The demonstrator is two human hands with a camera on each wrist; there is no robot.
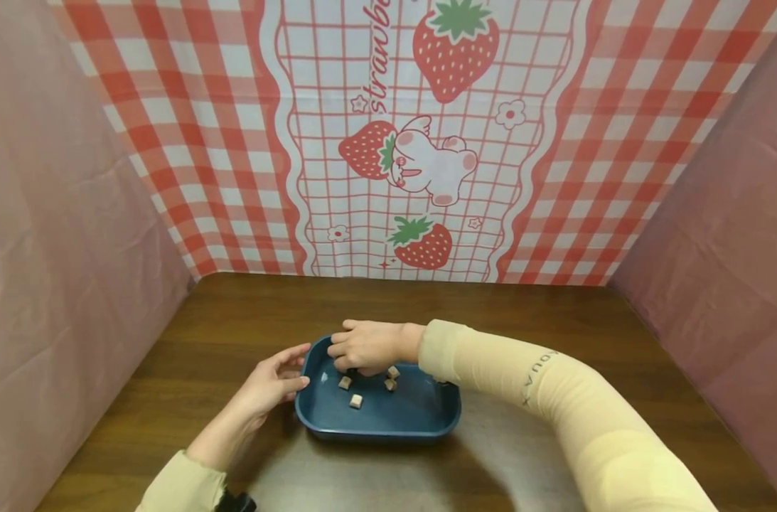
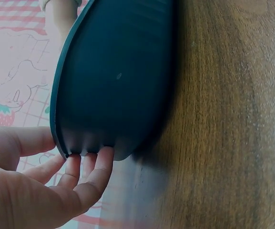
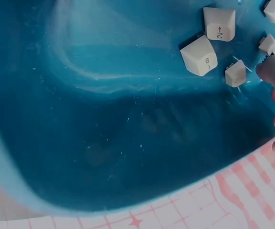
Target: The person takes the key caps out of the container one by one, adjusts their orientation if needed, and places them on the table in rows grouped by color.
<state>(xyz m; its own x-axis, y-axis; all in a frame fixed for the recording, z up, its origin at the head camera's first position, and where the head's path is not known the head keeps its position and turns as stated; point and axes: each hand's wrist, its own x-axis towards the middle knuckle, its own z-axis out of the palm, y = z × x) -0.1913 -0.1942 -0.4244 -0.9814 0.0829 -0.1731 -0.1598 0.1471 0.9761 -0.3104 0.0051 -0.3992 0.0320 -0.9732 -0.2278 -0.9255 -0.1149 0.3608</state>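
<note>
Several beige keycaps [image 3: 199,56] lie loose in a dark blue tray [image 1: 407,424]. Two of them sit together and show printed characters in the right wrist view. My left hand [image 1: 269,384] grips the tray's left end, thumb at the rim [image 2: 53,107] and other fingertips against the outer wall. Reaching down inside the tray's far left part is my right hand [image 1: 372,345], its fingers curled. A small dark piece [image 3: 269,57] shows at its thumb tip, right beside one keycap [image 3: 269,44]; I cannot tell what this piece is.
The tray stands on a brown wood-grain table [image 1: 247,306]. Behind it hangs a red-and-white checked cloth [image 1: 228,163] with strawberry prints, and pink cloth walls [image 1: 62,235] close off both sides. My right forearm in a pale yellow sleeve [image 1: 510,363] passes over the tray's right end.
</note>
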